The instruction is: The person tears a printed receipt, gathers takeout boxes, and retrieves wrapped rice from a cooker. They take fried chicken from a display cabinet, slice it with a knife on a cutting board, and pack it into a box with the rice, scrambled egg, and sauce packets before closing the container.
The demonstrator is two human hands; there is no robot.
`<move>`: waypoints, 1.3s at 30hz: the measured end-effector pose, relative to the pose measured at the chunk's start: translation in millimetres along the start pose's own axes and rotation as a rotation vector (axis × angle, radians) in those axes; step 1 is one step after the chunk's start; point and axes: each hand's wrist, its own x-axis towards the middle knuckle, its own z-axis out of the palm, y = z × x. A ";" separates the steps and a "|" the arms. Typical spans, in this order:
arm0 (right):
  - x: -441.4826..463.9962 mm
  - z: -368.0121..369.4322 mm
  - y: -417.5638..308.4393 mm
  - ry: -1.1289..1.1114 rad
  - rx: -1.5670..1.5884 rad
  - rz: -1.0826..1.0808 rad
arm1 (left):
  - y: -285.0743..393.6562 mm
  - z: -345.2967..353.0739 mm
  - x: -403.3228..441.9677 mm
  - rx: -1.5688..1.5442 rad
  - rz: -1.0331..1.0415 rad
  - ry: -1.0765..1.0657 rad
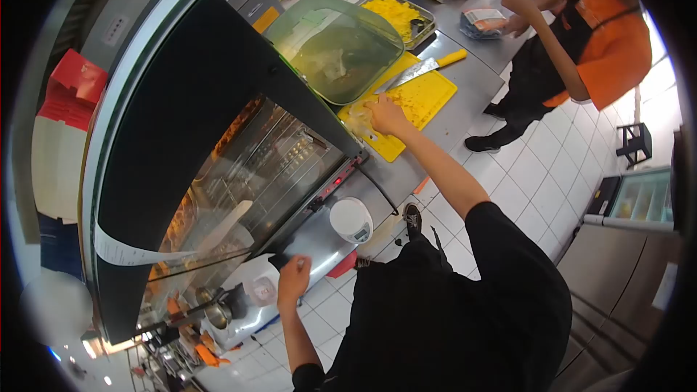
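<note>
My right hand (388, 115) reaches over the near end of a yellow cutting board (428, 101), its fingers closed on a crumpled clear plastic piece (359, 120). A large knife (417, 72) with a yellow handle lies across the board among yellow bits. Beside the board stands a big translucent green tub (337, 47). My left hand (294, 279) is lower down, near the counter edge below the oven, with its fingers curled; what it holds, if anything, is too small to name. A white digital scale (350, 219) sits between the two hands.
A glass-fronted oven (254, 152) fills the left side. Beyond the board is a metal tray (399, 18) of yellow food. A co-worker in orange (610, 43) stands at the upper right, hands near plastic bags (483, 22). A black stool (635, 144) is at the right.
</note>
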 end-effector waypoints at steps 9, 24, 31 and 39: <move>-99.1 -66.1 -21.6 0.284 0.157 -0.474 | 233.5 19.5 -2.4 -0.513 0.829 0.193; -231.4 -86.8 -138.8 0.001 -0.278 -1.114 | 93.8 124.3 35.1 -1.736 -0.170 -0.670; -249.9 -68.2 -252.1 0.003 -0.048 -1.181 | 37.4 59.9 -23.2 -2.192 0.077 -0.045; -287.5 25.2 -362.3 -0.035 0.254 -0.893 | -71.7 17.0 -63.7 -2.339 0.327 0.192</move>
